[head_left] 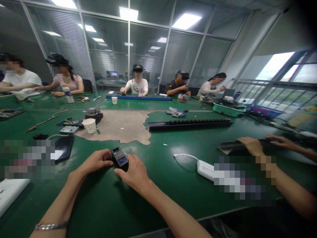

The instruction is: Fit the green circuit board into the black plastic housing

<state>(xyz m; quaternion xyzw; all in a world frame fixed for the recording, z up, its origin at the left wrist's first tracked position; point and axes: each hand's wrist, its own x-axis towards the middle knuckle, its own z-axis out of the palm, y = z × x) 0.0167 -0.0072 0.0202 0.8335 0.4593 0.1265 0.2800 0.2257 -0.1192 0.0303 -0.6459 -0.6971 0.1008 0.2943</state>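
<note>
A small dark boxy device [120, 159] with a little screen on its face is held just above the green table [99, 205], near the middle of the view. My right hand [135, 172] grips its right side, thumb at the lower edge and fingers behind. On the other side, my left hand [100, 160] has its thumb and fingers closed together at the device's left edge. A metal bracelet [52, 226] circles my left wrist.
A paper cup [89, 125] and electronic parts [70, 129] lie ahead left. A black rail [189, 124] lies ahead right. Near a white power bank [205, 169], another person's hands [251, 145] work at the right. A phone [63, 147] lies left. Several people sit opposite.
</note>
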